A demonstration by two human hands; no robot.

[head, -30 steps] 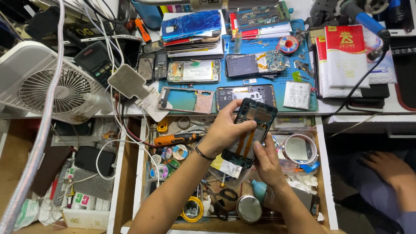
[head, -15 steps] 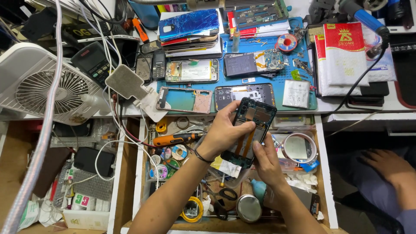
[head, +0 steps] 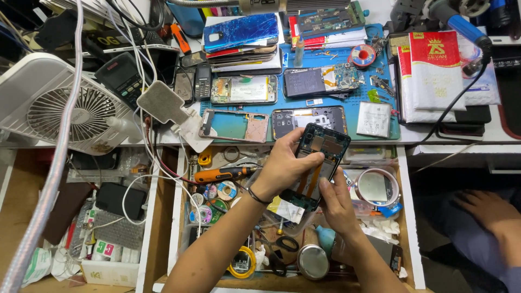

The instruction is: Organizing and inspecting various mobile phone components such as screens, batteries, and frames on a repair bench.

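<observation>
Both my hands hold an opened smartphone [head: 321, 157] with its back off, tilted above an open drawer. Its dark frame shows a green board at the top and orange flex strips down the middle. My left hand [head: 287, 165] grips the phone's left edge, thumb and fingers curled over the frame. My right hand [head: 336, 203] supports the lower right edge, fingertips pressed on the inside near the flex strips. A dark band sits on my left wrist.
A blue work mat [head: 304, 103] carries several dismantled phones, frames and a battery. The open drawer [head: 217, 201] is crammed with an orange-handled screwdriver [head: 220, 174], tape rolls and tools. A white fan [head: 54, 108] stands left. Another person's hand [head: 488, 209] rests at right.
My hands and the phone have stayed almost still; the phone has shifted only slightly. The other person's hand at right has barely moved.
</observation>
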